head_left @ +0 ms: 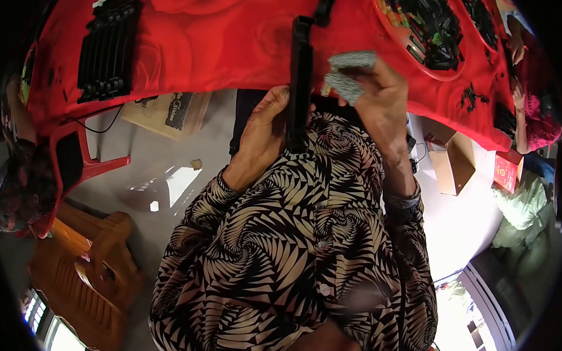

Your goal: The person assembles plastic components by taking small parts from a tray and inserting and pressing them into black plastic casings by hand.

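Note:
My left hand [262,126] is closed round the lower part of a long, narrow black plastic bar [302,74]. The bar stands lengthwise in front of my chest, its far end over the table edge. Just right of it, my right hand [383,95] is curled in a pinch, with grey fabric-like finger covers [349,86] on two fingers. A tiny yellowish bit shows by those fingertips, too small to name. Several similar black bars [109,55] lie side by side at the table's left. Small black parts [431,32] fill a red oval tray [448,76] at the far right.
A table with a red rose-patterned cloth [224,43] spans the far side. Loose black bits [474,97] lie near its right edge. Below are cardboard boxes [165,114], a red plastic chair [77,159] and a wooden bench [85,274]. Other people are at both sides, one in pink [537,119].

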Demonstrator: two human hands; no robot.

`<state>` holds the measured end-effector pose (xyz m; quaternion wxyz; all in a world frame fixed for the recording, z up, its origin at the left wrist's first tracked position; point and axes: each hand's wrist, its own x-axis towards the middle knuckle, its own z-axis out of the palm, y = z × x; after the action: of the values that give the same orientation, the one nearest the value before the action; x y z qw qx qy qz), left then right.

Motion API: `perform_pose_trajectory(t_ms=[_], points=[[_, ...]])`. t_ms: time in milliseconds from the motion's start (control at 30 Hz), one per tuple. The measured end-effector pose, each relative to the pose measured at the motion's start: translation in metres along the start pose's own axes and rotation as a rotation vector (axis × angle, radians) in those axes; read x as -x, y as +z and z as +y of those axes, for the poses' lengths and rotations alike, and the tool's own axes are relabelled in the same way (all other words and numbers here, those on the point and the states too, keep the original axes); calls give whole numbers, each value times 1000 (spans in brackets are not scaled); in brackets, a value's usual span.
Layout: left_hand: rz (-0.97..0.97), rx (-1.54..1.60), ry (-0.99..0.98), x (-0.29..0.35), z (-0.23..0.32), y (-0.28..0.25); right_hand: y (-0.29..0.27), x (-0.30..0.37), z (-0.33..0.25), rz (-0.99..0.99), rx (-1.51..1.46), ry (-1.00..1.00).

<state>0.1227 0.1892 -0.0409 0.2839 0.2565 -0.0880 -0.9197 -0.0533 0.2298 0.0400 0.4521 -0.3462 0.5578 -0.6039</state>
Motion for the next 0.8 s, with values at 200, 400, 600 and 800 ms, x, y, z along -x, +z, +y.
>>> perform_pose_trajectory(t_ms=[200,400,600,800], points=[[42,-41,-19,4,1,1,16,0,20,14,211,-105],[87,-64,29,4,-1,3,22,2,28,52,291,-150],[70,-11,64,1,-2,0,32,4,29,77,389,-223],[101,-21,75,1,-2,3,34,8,27,92,510,-299]])
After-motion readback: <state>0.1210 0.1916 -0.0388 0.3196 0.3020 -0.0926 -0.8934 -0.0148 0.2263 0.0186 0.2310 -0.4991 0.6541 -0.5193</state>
